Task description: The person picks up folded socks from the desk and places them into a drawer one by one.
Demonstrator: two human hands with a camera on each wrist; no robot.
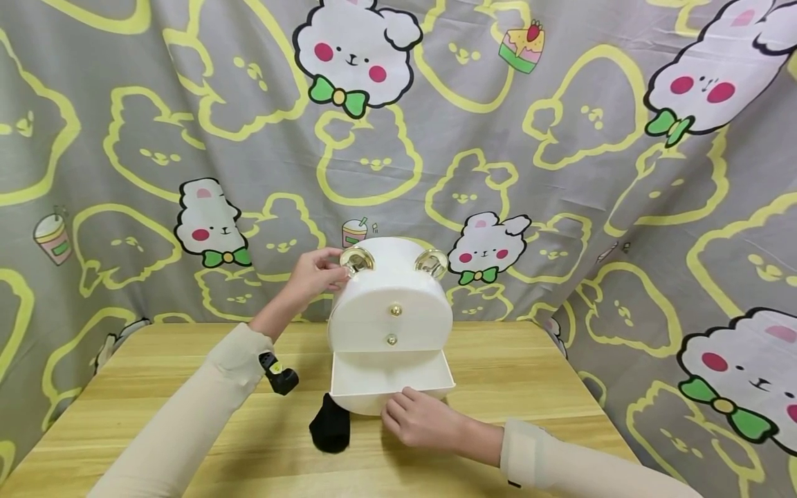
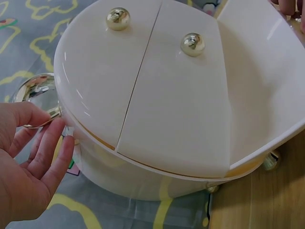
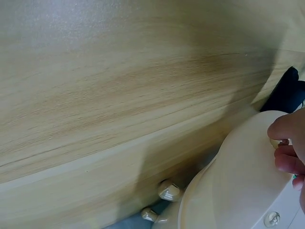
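Observation:
A white rounded storage box (image 1: 391,318) with gold ears stands on the table, its bottom drawer (image 1: 392,373) pulled out. Inside, the drawer shows a bare white floor. At the box's left side, my left hand (image 1: 317,273) pinches the rim of a shiny gold ear (image 2: 40,90) between thumb and fingers. My right hand (image 1: 423,418) is at the drawer's front and grips its gold knob (image 3: 275,142), mostly covered by the fingers. Two upper compartments stay closed, each with a round gold knob (image 2: 118,19). A black sock (image 1: 331,425) lies beside the drawer's left front corner.
A wooden table (image 1: 517,373) lies under the box. Behind and around it hangs a grey cloth (image 1: 373,187) with yellow outlines and cartoon animals. Small gold feet (image 3: 169,191) hold the box off the tabletop. A black strap (image 1: 281,377) hangs by the left sleeve.

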